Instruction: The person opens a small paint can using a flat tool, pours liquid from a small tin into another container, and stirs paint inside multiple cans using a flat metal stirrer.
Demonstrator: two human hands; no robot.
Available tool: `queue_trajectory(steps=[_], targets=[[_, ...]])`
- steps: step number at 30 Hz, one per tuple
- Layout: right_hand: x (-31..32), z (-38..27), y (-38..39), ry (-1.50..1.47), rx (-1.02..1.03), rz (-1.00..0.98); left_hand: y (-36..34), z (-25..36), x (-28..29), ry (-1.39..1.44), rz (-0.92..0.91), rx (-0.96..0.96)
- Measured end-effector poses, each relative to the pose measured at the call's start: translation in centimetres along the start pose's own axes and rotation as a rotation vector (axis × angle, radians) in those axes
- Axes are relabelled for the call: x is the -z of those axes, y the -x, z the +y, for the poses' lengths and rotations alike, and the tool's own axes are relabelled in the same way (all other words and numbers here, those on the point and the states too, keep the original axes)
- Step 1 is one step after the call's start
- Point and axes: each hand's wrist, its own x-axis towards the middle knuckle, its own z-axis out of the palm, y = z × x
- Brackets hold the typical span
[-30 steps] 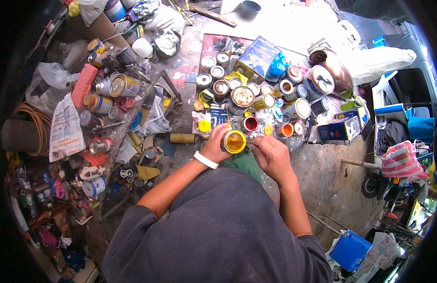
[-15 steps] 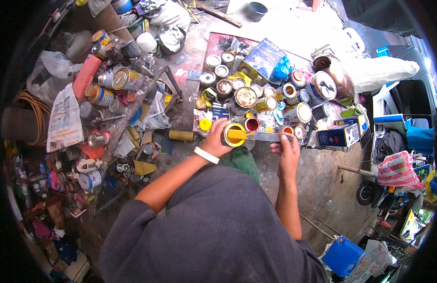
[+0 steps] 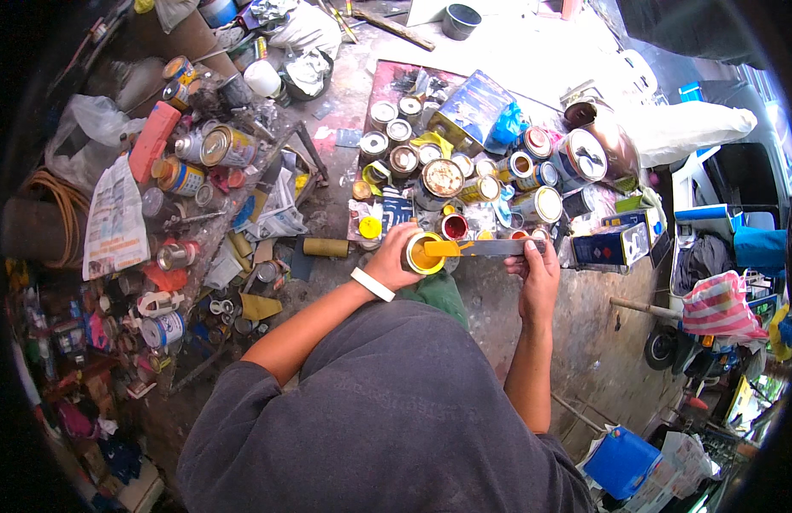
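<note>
Wrapped around a small open can of yellow paint (image 3: 422, 262), my left hand (image 3: 394, 261) holds it in front of my body. My right hand (image 3: 535, 269) grips one end of a flat grey metal strip (image 3: 494, 247), thumb on top. The far end of this strip, coated in thick yellow-orange paint (image 3: 442, 249), lies over the can's mouth. Just beyond stands an open can of dark red paint (image 3: 454, 227), and a can with a bright yellow top (image 3: 370, 227) sits near my left hand.
Several paint cans (image 3: 444, 179) crowd the low board ahead, with a blue rectangular tin (image 3: 474, 107) behind them. A cluttered rack (image 3: 229, 145) of cans stands at left. A cardboard tube (image 3: 326, 247) lies on the floor. A pole (image 3: 644, 308) juts out at right.
The strip has moved slightly right, so its painted end sits nearer the can's right rim. My right hand has shifted right with it; my left hand keeps the can nearly in place.
</note>
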Motion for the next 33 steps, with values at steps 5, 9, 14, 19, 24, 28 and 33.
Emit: queue_trajectory(steps=[5,9,14,19,24,28,33], targets=[[-1.6,0.1,0.5,0.185,0.078,-0.099,0.2,-0.2,0.1,0.038,-0.046,0.004],[-4.3,0.7,1.6,0.41,0.142,-0.218,0.4,-0.6,-0.4,0.04,-0.07,0.013],[-6.1,-1.5,2.4,0.849,0.536,-0.322,0.7,-1.6,-0.3,0.046,-0.046,-0.036],[-7.2,-1.9,2.6,0.811,0.677,-0.433,0.7,-1.0,0.0,0.053,-0.042,-0.019],[-7.3,-2.8,2.3,0.923,0.759,-0.356,0.6,-1.0,0.0,0.029,-0.016,-0.054],[-7.0,-2.4,2.5,0.869,0.73,-0.482,0.4,-0.6,0.0,0.002,-0.006,-0.078],[-6.9,-2.7,2.0,0.87,0.722,-0.388,0.6,-0.7,-0.1,0.004,-0.006,-0.092]])
